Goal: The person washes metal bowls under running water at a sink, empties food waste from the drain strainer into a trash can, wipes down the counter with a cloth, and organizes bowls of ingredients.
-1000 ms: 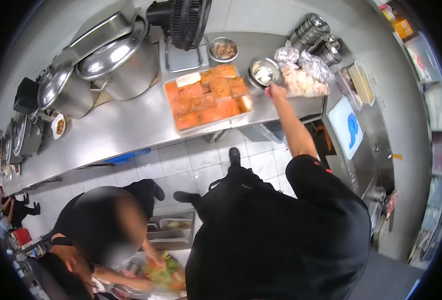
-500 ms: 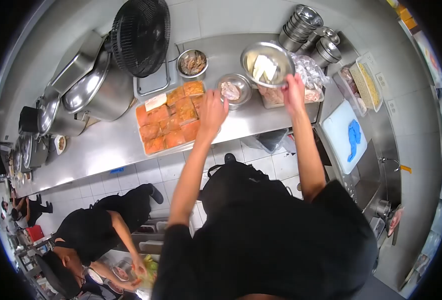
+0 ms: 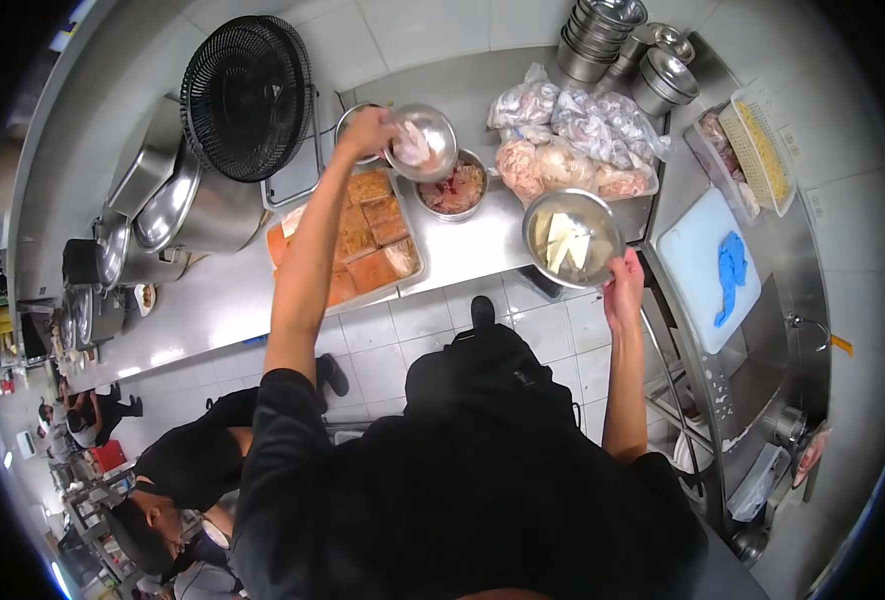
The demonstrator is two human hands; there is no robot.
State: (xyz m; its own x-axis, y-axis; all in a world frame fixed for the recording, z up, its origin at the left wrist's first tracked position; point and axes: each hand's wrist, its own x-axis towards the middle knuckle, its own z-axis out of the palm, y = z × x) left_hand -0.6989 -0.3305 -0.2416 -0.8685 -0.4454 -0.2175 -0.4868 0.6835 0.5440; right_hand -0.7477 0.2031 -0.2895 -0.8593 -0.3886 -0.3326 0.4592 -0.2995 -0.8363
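Note:
My left hand (image 3: 367, 134) grips the rim of a metal bowl (image 3: 422, 143) with pale raw meat in it, raised over the counter. Just below and right of it, another metal bowl (image 3: 452, 190) holds reddish raw meat. My right hand (image 3: 623, 285) is closed on the rim of a wider metal bowl (image 3: 573, 238) with pale, cut pieces inside, held at the counter's front edge. To the left, a tray (image 3: 414, 273) of orange seasoned blocks lies partly under my left forearm. Bagged pale meat (image 3: 572, 135) sits behind the wider bowl.
A black fan (image 3: 247, 98) and large pots (image 3: 212, 210) stand at the left. Stacked bowls (image 3: 587, 62) are at the back. A white board (image 3: 707, 265) with a blue glove (image 3: 730, 278) lies right. A co-worker (image 3: 197, 460) bends at lower left.
My left hand has lifted the bowl of pale meat up and left, exposing the bowl of reddish meat beneath. The wider bowl in my right hand has come down towards the counter's front edge.

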